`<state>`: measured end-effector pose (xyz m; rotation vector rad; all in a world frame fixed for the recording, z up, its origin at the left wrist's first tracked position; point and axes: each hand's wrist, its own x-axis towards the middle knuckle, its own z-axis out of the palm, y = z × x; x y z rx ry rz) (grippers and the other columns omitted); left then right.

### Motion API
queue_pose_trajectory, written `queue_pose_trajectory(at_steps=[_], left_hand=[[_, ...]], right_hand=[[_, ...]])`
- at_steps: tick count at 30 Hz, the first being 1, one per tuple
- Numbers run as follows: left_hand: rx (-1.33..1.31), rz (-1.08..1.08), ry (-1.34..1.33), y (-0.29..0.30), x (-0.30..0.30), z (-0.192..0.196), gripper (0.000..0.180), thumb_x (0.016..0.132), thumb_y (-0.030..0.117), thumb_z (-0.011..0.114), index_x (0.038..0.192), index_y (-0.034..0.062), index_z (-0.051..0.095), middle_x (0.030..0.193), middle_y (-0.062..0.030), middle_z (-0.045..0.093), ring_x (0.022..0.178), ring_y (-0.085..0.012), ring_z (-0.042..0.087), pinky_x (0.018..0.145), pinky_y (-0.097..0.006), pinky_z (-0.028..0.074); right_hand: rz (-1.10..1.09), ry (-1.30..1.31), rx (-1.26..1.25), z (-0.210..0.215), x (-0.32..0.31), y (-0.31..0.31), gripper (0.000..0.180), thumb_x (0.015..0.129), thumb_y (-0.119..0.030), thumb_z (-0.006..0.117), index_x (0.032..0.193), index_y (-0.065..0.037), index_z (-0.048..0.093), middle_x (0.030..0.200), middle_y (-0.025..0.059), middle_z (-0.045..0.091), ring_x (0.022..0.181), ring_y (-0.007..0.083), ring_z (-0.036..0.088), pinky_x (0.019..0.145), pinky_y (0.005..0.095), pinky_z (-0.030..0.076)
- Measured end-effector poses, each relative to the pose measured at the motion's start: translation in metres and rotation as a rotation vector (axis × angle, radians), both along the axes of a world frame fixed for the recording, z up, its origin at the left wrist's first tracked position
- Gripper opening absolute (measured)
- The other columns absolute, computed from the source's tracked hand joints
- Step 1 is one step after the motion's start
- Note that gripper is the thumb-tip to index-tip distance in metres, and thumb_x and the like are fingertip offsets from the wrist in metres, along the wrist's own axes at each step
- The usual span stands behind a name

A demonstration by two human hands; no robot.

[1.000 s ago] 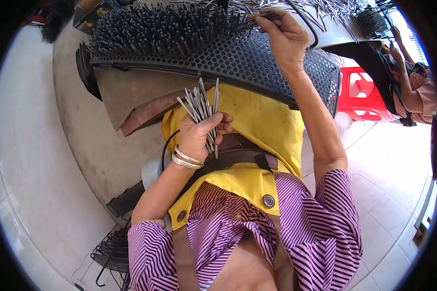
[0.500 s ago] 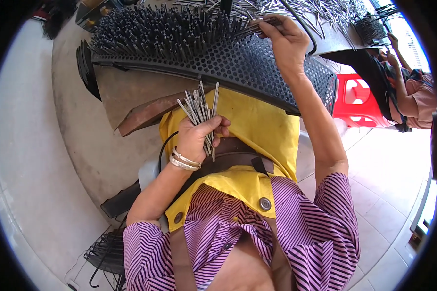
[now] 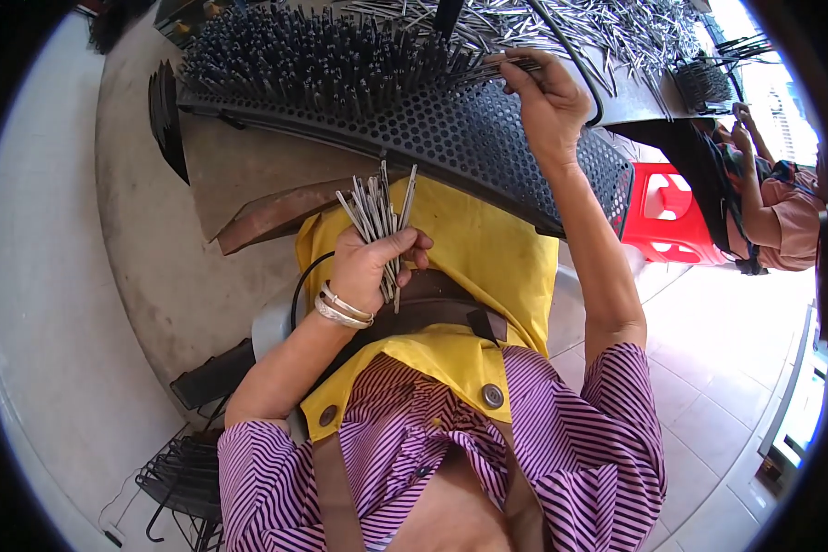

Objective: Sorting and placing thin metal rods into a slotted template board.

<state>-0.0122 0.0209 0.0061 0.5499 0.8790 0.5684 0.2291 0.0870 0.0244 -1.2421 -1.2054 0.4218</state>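
Observation:
In my left hand (image 3: 363,269) is a bundle of thin metal rods (image 3: 373,210), fingers wrapped round it and the rods' ends fanned upward over my lap. My right hand (image 3: 557,109) reaches up to a black perforated rack (image 3: 473,138), a few thin metal rods (image 3: 473,75) pinched between thumb and fingers. Those rods lie nearly level, their far ends at the edge of the upright rods; whether they sit in holes I cannot tell. Many dark rods (image 3: 313,69) stand packed in the rack's left and middle part. Bare holes show toward its right end.
Loose metal rods (image 3: 607,37) are heaped on the table behind the rack. A black cable (image 3: 579,69) curves down beside my right hand. A red plastic stool (image 3: 662,207) stands at right, near another person (image 3: 772,202). A brown board (image 3: 276,216) lies below the rack.
The whole view has shifted and turned slightly. Both hands keep their grips on the rods and have hardly moved relative to the rack.

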Motion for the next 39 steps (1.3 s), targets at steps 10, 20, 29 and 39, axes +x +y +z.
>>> queue_pose_trajectory(at_steps=[10, 20, 29, 39], left_hand=[[-0.006, 0.012, 0.004, -0.001, 0.002, -0.004, 0.013, 0.08, 0.01, 0.06, 0.086, -0.0014, 0.058, 0.08, -0.013, 0.062, 0.064, -0.018, 0.059, 0.043, -0.023, 0.04], [0.005, -0.005, -0.007, -0.002, 0.002, -0.007, 0.014, 0.08, 0.011, 0.059, 0.085, -0.0027, 0.059, 0.078, -0.012, 0.062, 0.063, -0.0177, 0.059, 0.043, -0.022, 0.04], [0.025, -0.004, 0.008, -0.005, 0.004, -0.008, 0.012, 0.081, 0.011, 0.059, 0.083, -0.0008, 0.058, 0.077, -0.0109, 0.062, 0.063, -0.0162, 0.059, 0.043, -0.022, 0.041], [0.004, -0.005, -0.027, -0.003, 0.004, -0.007, 0.008, 0.08, 0.008, 0.059, 0.082, -0.0001, 0.059, 0.075, -0.0103, 0.063, 0.06, -0.0161, 0.06, 0.041, -0.023, 0.041]], right_hand=[[0.046, -0.179, -0.004, 0.0, 0.002, -0.002, 0.013, 0.082, 0.003, 0.055, 0.094, 0.001, 0.059, 0.086, 0.0051, 0.066, 0.08, 0.0075, 0.06, 0.068, 0.0186, 0.047], [0.087, -0.603, 0.0, 0.016, -0.002, -0.015, 0.014, 0.08, 0.001, 0.058, 0.092, -0.003, 0.062, 0.081, 0.0061, 0.067, 0.072, 0.0065, 0.063, 0.062, 0.0194, 0.047], [-0.003, -0.608, -0.138, 0.035, -0.016, 0.02, 0.012, 0.08, -0.008, 0.058, 0.087, 0.002, 0.06, 0.064, 0.0137, 0.061, 0.056, 0.016, 0.059, 0.055, 0.0261, 0.045], [-0.059, -0.775, -0.175, 0.03, -0.017, 0.031, 0.012, 0.074, -0.007, 0.061, 0.083, 0.001, 0.06, 0.068, 0.0171, 0.062, 0.063, 0.0269, 0.063, 0.058, 0.0318, 0.047]])
